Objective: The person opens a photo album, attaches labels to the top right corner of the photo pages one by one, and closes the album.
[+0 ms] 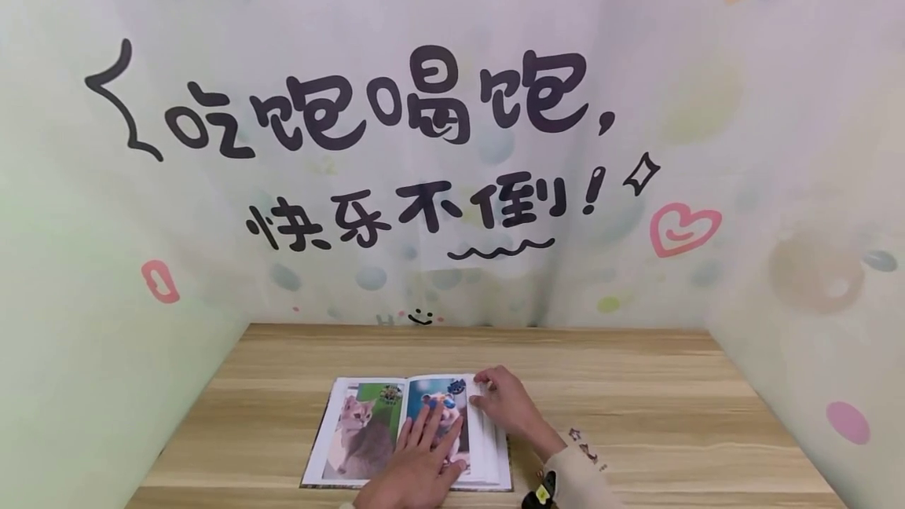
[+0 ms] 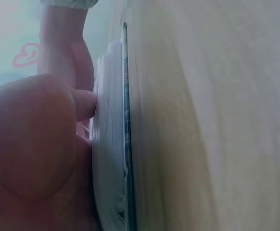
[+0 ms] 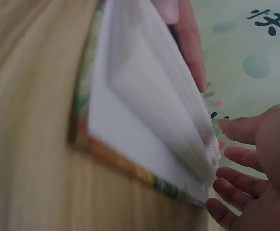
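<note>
An open photo album (image 1: 332, 454) lies on the wooden table. Its left page carries a cat picture (image 1: 364, 434); the right page shows a small animal in blue glasses (image 1: 440, 399), partly covered. My left hand (image 1: 417, 462) rests on the right page with fingers spread and straight; its palm (image 2: 31, 144) fills the left wrist view's left side. At the album's upper right corner is my right hand (image 1: 505, 399). In the right wrist view, the right hand's fingers (image 3: 234, 192) are loosely bent beside the corner of the page stack (image 3: 154, 86), without a visible pinch.
The wooden table (image 1: 636, 407) extends around the album. A printed curtain (image 1: 452, 6) with large dark lettering hangs behind, and pale printed walls (image 1: 813, 258) stand at both sides. A dark strap with a yellow mark (image 1: 540, 493) sits near the right sleeve (image 1: 580, 477).
</note>
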Demonstrator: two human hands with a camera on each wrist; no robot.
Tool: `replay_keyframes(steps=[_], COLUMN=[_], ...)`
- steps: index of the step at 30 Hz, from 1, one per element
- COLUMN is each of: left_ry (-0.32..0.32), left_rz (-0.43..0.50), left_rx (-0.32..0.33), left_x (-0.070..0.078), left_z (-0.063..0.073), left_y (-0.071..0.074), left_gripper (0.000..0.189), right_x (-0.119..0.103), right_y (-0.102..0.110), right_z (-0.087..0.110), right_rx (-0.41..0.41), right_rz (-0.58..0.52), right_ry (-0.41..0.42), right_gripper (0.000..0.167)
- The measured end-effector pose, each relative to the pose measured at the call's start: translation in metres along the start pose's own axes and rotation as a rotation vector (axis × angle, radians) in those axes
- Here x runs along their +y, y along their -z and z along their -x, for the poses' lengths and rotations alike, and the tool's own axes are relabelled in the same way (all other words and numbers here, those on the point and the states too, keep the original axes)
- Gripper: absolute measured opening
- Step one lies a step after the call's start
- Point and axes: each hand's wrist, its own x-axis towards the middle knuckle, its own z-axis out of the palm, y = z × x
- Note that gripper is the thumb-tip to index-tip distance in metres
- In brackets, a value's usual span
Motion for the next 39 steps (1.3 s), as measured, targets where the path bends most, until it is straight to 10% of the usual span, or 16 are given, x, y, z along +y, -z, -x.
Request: replay_keyframes(steps=[8,22,31,39], left_ry=[-0.024,-0.131,0.108,0.347], left_rz=[0.031,0.242,0.343,0.426], left_rx=[0.054,0.285,0.547,0.540], left_x=[0.010,0.001,-0.034,-0.063], left_z=[0.006,0.024,0.045,0.066], left_y=[0.006,0.035,0.063,0.086], left_gripper=[0.067,0.061,0.038,0.042], right_x=[0.002,0.002,0.005,0.004], right_y=[0.012,0.010,0.011,0.011], right_z=[0.015,0.016,0.017,0.016], right_rx=[-0.179,-0.150,-0.159,-0.168], right_rz=[0.106,0.096,0.063,0.070], right_ry=[0.057,0.044,0.017,0.010], right_gripper=[0.057,0.059,0.060,0.060])
